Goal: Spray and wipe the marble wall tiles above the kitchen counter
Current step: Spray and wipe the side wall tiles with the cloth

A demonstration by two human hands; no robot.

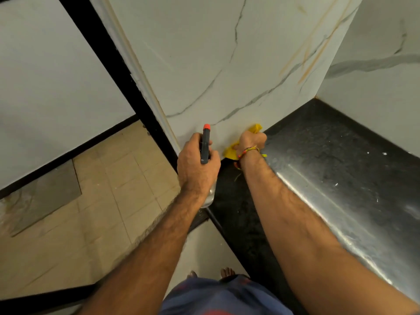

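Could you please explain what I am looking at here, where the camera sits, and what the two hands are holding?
There is no machine: a person wears one wide-angle camera on the head, looking forward and down along both arms. The left hand grips a spray bottle with a grey head and an orange nozzle, pointed at the marble wall tile. The right hand, with a thread bracelet at its wrist, presses a yellow cloth against the foot of that tile, just above the dark counter. Beige floor tiles show to the left.
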